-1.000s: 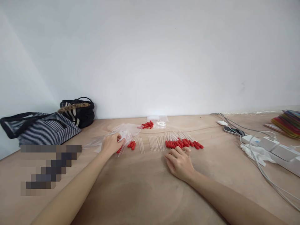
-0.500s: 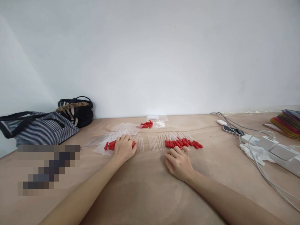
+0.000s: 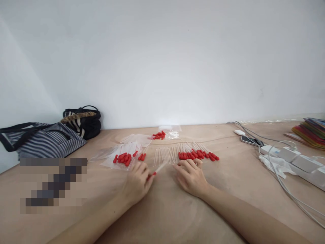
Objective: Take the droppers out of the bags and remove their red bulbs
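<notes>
My left hand [image 3: 139, 179] is closed around a dropper with a red bulb [image 3: 154, 173], mostly hidden by the fingers. Its pale tube, blurred, points up and right toward a row of thin clear tubes [image 3: 165, 156]. My right hand [image 3: 193, 176] rests on the table with bent fingers, its fingertips at the near ends of the tubes; whatever they pinch is hidden. Just beyond it lie several red-bulbed droppers [image 3: 193, 155] side by side. Loose red bulbs [image 3: 124, 158] sit on clear plastic bags [image 3: 111, 162] to the left, beside two more droppers [image 3: 142, 157].
A small bag of red bulbs [image 3: 159, 135] and tubes lies near the wall. Striped bags [image 3: 50, 140] stand at the left. On the right are a power strip [image 3: 291, 157], cables, a phone-like device [image 3: 251, 140] and stacked colourful packets [image 3: 309, 134].
My left hand has drawn back toward me from the bulb pile, now with a dropper in it. The leftmost tubes lie closer to the others. My right hand's fingers reach slightly further left.
</notes>
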Demonstrator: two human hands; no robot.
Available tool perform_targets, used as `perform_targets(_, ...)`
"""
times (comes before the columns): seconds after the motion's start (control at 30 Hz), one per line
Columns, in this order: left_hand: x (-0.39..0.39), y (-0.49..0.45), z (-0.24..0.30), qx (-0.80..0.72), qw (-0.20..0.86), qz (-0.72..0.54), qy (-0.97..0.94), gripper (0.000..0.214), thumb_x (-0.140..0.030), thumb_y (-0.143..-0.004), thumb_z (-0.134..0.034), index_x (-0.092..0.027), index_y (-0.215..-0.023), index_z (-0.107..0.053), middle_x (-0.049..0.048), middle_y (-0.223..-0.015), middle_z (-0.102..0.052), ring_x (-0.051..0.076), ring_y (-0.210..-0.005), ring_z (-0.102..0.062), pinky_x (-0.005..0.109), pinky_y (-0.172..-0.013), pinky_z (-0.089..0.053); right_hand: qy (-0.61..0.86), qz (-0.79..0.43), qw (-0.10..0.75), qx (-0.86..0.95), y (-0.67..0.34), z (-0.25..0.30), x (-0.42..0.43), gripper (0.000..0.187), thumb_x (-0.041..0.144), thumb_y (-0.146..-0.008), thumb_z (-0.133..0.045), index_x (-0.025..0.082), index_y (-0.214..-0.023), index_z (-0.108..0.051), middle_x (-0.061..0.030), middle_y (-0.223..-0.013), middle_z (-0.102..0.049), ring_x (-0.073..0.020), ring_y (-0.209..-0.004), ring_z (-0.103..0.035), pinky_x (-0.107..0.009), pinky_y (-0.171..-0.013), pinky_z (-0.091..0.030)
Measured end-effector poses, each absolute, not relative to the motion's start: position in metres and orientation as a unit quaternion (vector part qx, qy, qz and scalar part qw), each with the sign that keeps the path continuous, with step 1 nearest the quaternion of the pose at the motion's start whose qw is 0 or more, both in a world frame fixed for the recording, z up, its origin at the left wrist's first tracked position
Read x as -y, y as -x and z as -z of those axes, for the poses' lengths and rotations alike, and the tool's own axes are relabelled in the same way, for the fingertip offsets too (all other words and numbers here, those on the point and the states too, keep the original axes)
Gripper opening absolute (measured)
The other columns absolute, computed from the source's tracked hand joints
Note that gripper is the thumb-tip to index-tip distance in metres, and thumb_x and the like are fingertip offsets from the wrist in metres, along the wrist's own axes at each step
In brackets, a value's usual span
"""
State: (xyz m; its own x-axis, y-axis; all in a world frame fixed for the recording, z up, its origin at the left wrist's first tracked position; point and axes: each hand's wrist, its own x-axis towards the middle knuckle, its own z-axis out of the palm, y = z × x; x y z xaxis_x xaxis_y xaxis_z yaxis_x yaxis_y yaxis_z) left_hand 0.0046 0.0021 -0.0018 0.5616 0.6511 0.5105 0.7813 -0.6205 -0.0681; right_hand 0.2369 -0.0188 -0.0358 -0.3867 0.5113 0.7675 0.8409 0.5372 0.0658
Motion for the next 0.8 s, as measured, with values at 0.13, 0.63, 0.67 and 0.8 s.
perform_targets(0.13, 0.011, -0.016, 0.012, 0.331, 0.049, 0.242, 0.911, 0.017, -0.024, -0.083, -0.047, -0.018, -0.070, -0.055, 0.0047, -0.077, -0.053, 0.019, -0.075, -0.048, 0.031, -0.067, -0.039, 0.373, 0.198, 0.344, 0.838, -0.234, 0.036, 0.018, 0.022, 0.034, -0.083, -0.052, 0.025, -0.102, -0.060, -0.0020, -0.090, -0.063, -0.0164, -0.089, -0.049, -0.038, -0.086, -0.018)
perform_targets(0.63, 0.000, -0.031, 0.029, 0.319, -0.111, 0.275, 0.900, 0.019, -0.022, -0.087, -0.043, -0.018, -0.074, -0.056, 0.0032, -0.073, -0.057, 0.015, -0.069, -0.054, 0.027, -0.063, -0.043, 0.361, 0.073, 0.311, 0.876, -0.232, 0.034, 0.015, 0.024, 0.028, -0.088, -0.046, 0.022, -0.075, -0.064, 0.0022, -0.062, -0.057, -0.0114, -0.069, -0.045, -0.036, -0.084, -0.019)
perform_targets(0.67, 0.000, -0.031, 0.029, 0.323, -0.111, 0.273, 0.899, 0.020, -0.021, -0.087, -0.043, -0.018, -0.072, -0.055, 0.0029, -0.071, -0.057, 0.015, -0.067, -0.054, 0.026, -0.061, -0.043, 0.355, 0.078, 0.316, 0.876, -0.233, 0.034, 0.015, 0.024, 0.028, -0.088, -0.045, 0.022, -0.072, -0.063, 0.0030, -0.059, -0.055, -0.0110, -0.069, -0.045, -0.037, -0.085, -0.018)
perform_targets(0.8, 0.002, -0.031, 0.024, 0.322, -0.127, 0.261, 0.901, 0.019, -0.018, -0.086, -0.041, -0.018, -0.070, -0.051, 0.0026, -0.071, -0.056, 0.015, -0.068, -0.054, 0.026, -0.062, -0.043, 0.339, 0.080, 0.337, 0.875, -0.233, 0.035, 0.016, 0.023, 0.027, -0.087, -0.047, 0.021, -0.069, -0.061, 0.0049, -0.056, -0.054, -0.0101, -0.069, -0.045, -0.038, -0.087, -0.016)
